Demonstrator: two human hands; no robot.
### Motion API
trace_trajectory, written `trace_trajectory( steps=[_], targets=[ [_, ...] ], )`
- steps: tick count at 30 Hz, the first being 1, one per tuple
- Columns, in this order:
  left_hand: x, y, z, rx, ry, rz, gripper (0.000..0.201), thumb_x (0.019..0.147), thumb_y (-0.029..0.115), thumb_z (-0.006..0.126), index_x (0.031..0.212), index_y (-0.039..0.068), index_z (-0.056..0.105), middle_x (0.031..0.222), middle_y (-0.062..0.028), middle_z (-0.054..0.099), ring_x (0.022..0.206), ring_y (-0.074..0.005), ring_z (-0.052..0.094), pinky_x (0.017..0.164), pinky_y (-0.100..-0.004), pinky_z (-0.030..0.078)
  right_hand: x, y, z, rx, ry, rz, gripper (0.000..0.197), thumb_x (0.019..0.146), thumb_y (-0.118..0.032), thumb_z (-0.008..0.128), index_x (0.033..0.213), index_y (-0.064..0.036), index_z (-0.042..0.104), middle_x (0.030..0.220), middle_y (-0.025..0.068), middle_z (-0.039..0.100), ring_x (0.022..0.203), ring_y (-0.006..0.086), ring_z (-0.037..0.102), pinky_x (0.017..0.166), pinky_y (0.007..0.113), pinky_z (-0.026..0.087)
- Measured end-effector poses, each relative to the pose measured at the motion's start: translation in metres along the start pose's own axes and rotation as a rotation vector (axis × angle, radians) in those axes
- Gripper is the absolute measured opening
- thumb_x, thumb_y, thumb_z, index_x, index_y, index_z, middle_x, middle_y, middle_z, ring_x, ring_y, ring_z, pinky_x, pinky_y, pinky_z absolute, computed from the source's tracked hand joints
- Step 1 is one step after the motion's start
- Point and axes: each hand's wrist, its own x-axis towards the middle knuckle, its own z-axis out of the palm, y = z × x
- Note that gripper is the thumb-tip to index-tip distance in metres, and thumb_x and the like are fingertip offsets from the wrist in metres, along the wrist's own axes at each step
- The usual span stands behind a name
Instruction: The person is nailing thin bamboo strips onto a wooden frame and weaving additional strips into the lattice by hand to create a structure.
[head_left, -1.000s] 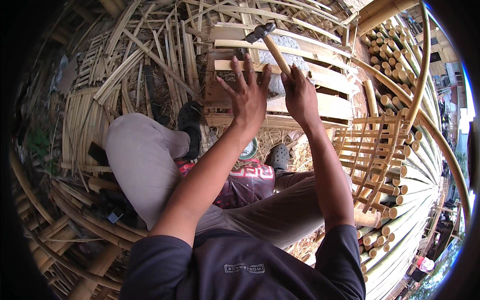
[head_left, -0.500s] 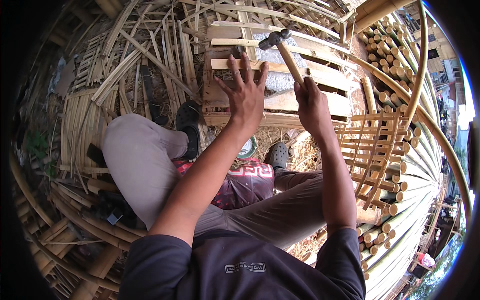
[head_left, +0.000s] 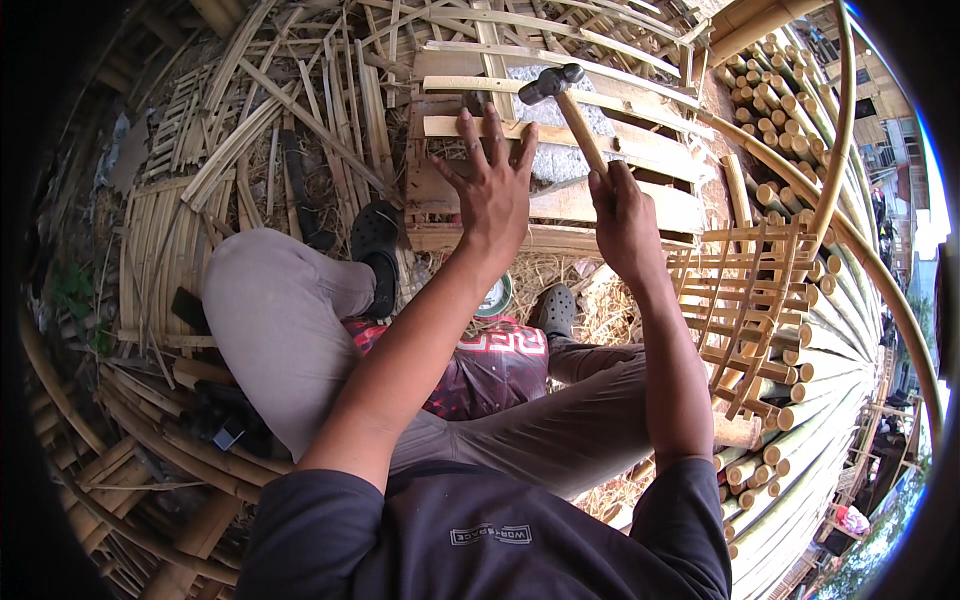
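My right hand [head_left: 627, 220] is wrapped round the wooden handle of a hammer [head_left: 578, 120], whose dark metal head is raised over the slats. My left hand [head_left: 490, 190] is spread, fingers apart, its fingertips at a pale bamboo slat [head_left: 570, 137] that runs left to right. Another bamboo slat [head_left: 580, 93] lies parallel just beyond it. Both slats are over a low wooden work platform [head_left: 640, 202] made of boards. Through the gaps a grey stone slab [head_left: 560, 163] shows under the hammer. Whether the left fingertips press on the slat or hover over it, I cannot tell.
A small bamboo lattice panel [head_left: 735, 310] leans at the right, against stacked bamboo poles [head_left: 790, 390]. Loose bamboo strips [head_left: 310, 110] cover the ground at the left. Beneath my forearms are a dark red printed bundle [head_left: 490, 375] and a round green-rimmed container [head_left: 497, 297].
Almost nothing differs. The hammer and my right hand have shifted very slightly; my left hand stays spread at the same slat.
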Motion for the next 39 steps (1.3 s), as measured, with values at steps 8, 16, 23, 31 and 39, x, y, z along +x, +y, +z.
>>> trace_trajectory(
  steps=[8, 16, 23, 31, 39],
  targets=[
    [0.000, -0.002, -0.001, 0.014, -0.008, 0.004, 0.082, 0.082, 0.014, 0.059, 0.155, 0.029, 0.026, 0.160, -0.0245, 0.011, 0.144, -0.0547, 0.007, 0.096, -0.0774, 0.034, -0.003, 0.001, 0.001, 0.000, 0.007, -0.003, 0.019, 0.100, -0.017, 0.051, 0.093, -0.0009, 0.045, 0.066, 0.0285, 0.057, 0.067, 0.0523, 0.055, 0.055, 0.055, 0.037],
    [0.000, -0.003, 0.002, -0.011, 0.009, -0.003, 0.086, 0.080, 0.016, 0.065, 0.155, 0.029, 0.024, 0.160, -0.0256, 0.008, 0.143, -0.0551, 0.007, 0.096, -0.0768, 0.035, -0.004, 0.000, 0.000, -0.030, -0.001, -0.015, 0.017, 0.100, -0.015, 0.052, 0.095, -0.0008, 0.044, 0.067, 0.0284, 0.058, 0.067, 0.0517, 0.056, 0.055, 0.055, 0.038],
    [0.000, -0.002, -0.006, -0.020, -0.023, -0.009, 0.076, 0.088, 0.016, 0.057, 0.155, 0.031, 0.024, 0.160, -0.0252, 0.010, 0.143, -0.0559, 0.010, 0.096, -0.0715, 0.041, -0.005, -0.002, 0.003, -0.077, 0.035, -0.054, 0.016, 0.099, -0.015, 0.053, 0.095, -0.0025, 0.044, 0.069, 0.0271, 0.060, 0.068, 0.0504, 0.058, 0.054, 0.056, 0.040],
    [0.000, -0.002, -0.002, 0.018, -0.010, -0.004, 0.074, 0.089, 0.018, 0.056, 0.155, 0.031, 0.025, 0.160, -0.0259, 0.010, 0.142, -0.0570, 0.010, 0.095, -0.0704, 0.043, -0.007, -0.007, 0.004, -0.164, 0.013, -0.041, 0.014, 0.099, -0.016, 0.053, 0.098, -0.0044, 0.045, 0.069, 0.0269, 0.060, 0.067, 0.0501, 0.058, 0.054, 0.057, 0.039],
    [0.000, -0.004, 0.005, -0.084, 0.045, 0.002, 0.085, 0.081, 0.014, 0.063, 0.155, 0.028, 0.023, 0.160, -0.0253, 0.005, 0.143, -0.0563, 0.003, 0.096, -0.0794, 0.033, -0.008, -0.009, 0.006, -0.153, 0.072, -0.073, 0.013, 0.098, -0.015, 0.053, 0.100, -0.0047, 0.044, 0.068, 0.0256, 0.060, 0.066, 0.0492, 0.059, 0.053, 0.058, 0.040]
  ],
)
